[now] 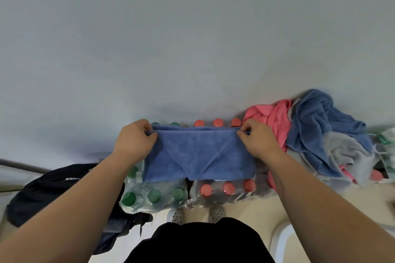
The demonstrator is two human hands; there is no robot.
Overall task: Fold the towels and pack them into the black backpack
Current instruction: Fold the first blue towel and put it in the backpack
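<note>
Across the upper half of my view runs a pale grey wall (192, 28), bare of anything I can name; below it, at about three o'clock, a loose heap of towels (324, 134) lies crumpled, blue over grey with pink showing at its left edge and beneath. At eight o'clock the black backpack (49, 192) slumps on the floor, partly hidden behind my left forearm; I cannot tell whether its mouth is open. At centre, the blue towel (198, 156) lies folded into a wide band across the tops of two shrink-wrapped packs of bottles; the green-capped pack (154, 195) sits at seven o'clock from the towel, the pink-capped pack (227, 188) at five o'clock, the two touching side by side. My left hand (134, 139) has its grip pinched on the towel's far left corner at ten o'clock; my right hand (256, 137) pinches the far right corner at two o'clock, thumb and fingers pressed together on the doubled edge. At six o'clock, just below the packs, the toes of two white perforated shoes (177, 215) show on the cream floor.
</note>
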